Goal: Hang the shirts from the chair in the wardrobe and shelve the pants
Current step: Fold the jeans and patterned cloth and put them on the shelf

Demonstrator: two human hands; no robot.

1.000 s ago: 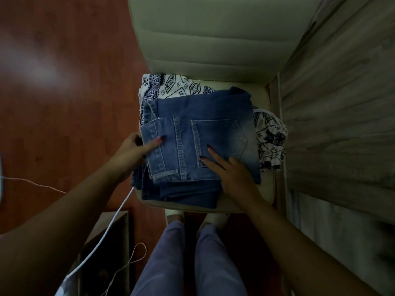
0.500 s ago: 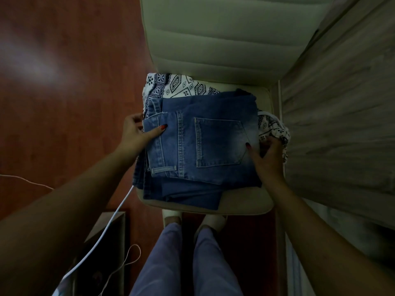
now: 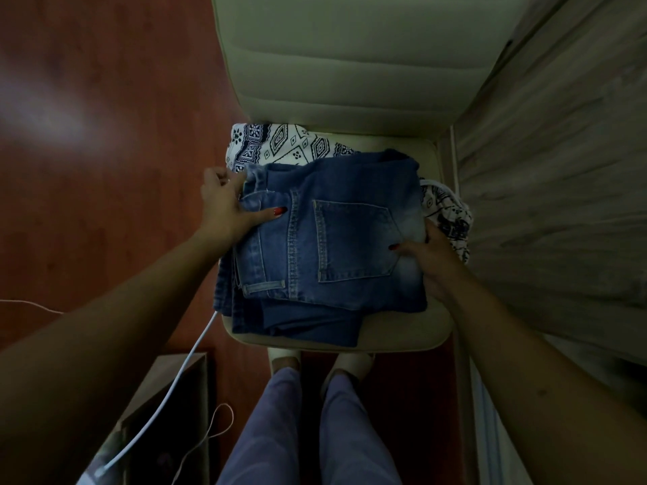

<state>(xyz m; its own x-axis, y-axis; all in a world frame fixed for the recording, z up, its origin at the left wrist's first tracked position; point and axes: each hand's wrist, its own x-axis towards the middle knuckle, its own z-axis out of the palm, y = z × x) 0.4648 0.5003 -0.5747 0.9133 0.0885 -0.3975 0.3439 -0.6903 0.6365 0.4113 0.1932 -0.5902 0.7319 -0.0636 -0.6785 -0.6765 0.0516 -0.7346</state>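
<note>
Change: since a second earlier, the right hand [image 3: 430, 260] is seen shifted off the top of the folded jeans [image 3: 336, 246] to their right edge, and the left hand [image 3: 224, 204] is seen moved up the left edge towards the waistband corner.
Folded jeans: a blue denim stack is laid on the seat of the chair [image 3: 402, 330], with a back pocket turned uppermost; a darker denim layer is seen beneath, projecting at the near edge.
Left hand: the stack is gripped at its left edge, the thumb laid on top and the fingers curled round the waistband.
Right hand: the right edge is gripped, the thumb pressed on top just beside the pocket; the fingers are tucked under the denim and mostly hidden.
Patterned shirt [image 3: 280, 145]: white cloth with a dark print is pinned under the far left of the jeans.
Second patterned garment [image 3: 451, 218]: it is seen at the right, partly covered by the jeans and touched by the right hand.
Chair back: a pale padded backrest is seen beyond the clothes.
Wood-grain panel [image 3: 560, 169]: it is stood just beside the chair on the right.
Floor [image 3: 122, 169]: red-brown boards are seen to the left.
White cable [image 3: 175, 383]: it is run from near the seat's left corner across a small wooden stand [image 3: 164, 371].
Legs [image 3: 280, 432]: lilac trousers and pale slippers [image 3: 353, 362] are seen before the seat.
</note>
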